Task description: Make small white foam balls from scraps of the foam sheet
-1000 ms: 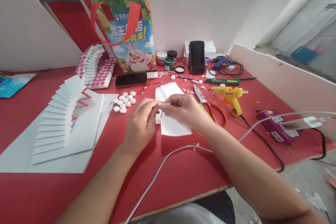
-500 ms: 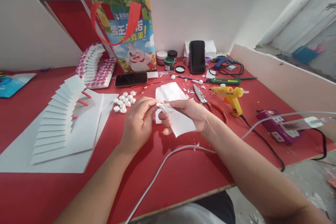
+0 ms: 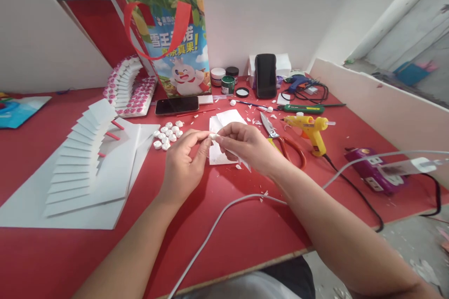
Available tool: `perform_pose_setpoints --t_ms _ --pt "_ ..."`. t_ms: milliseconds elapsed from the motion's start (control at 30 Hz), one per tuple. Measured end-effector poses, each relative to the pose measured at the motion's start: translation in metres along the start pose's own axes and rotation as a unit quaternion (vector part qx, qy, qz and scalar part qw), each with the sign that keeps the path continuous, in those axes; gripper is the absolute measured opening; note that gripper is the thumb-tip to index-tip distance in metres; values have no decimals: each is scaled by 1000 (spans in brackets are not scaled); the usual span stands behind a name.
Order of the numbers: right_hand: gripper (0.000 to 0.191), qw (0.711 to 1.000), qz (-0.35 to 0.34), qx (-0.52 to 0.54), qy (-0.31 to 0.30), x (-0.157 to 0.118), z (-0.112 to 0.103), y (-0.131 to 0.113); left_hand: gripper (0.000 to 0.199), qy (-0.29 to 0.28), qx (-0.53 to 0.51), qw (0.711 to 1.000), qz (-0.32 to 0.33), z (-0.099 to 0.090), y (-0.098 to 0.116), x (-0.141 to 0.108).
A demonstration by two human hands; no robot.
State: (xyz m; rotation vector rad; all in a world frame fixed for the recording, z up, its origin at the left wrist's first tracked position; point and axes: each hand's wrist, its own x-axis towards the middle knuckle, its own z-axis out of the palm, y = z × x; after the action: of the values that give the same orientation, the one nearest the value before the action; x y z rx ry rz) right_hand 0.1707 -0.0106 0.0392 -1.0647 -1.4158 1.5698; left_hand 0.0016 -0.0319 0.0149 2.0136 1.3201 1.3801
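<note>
At the middle of the head view, my left hand [image 3: 185, 162] pinches the small coiled end of a white paper strip [image 3: 213, 136] between thumb and fingertips. My right hand [image 3: 249, 145] is closed on the same strip from the other side, its fingers hiding most of it. Beneath the hands lie white paper sheets [image 3: 227, 118] on the red tabletop [image 3: 224, 229]. Just left of my left hand sits a cluster of small white rolled rosettes [image 3: 168, 135].
To the left, a stepped fan of white board [image 3: 75, 161] rests on white panels. On the right lie orange-handled scissors [image 3: 269, 126], a yellow glue gun [image 3: 308, 126] and a purple box [image 3: 373, 170]. A grey cable [image 3: 224, 208] crosses in front. Behind stand a printed bag [image 3: 182, 32] and paint jars [image 3: 228, 85].
My right hand has turned over and its fingers have closed in near the coiled end. The strip's loose part, spread across the right palm before, is now mostly hidden below that hand.
</note>
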Motion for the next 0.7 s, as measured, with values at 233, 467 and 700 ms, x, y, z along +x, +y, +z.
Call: perform_pose_setpoints --t_ms 233,467,700 --pt "17 947 -111 -247 172 -7 17 8 13 17 -4 1000 -12 6 5 -3" --pt "18 973 -93 -163 138 -6 19 14 14 63 105 985 118 12 -3 -4" --pt "16 977 -116 -125 126 -8 13 7 23 67 102 979 161 11 -2 -4"
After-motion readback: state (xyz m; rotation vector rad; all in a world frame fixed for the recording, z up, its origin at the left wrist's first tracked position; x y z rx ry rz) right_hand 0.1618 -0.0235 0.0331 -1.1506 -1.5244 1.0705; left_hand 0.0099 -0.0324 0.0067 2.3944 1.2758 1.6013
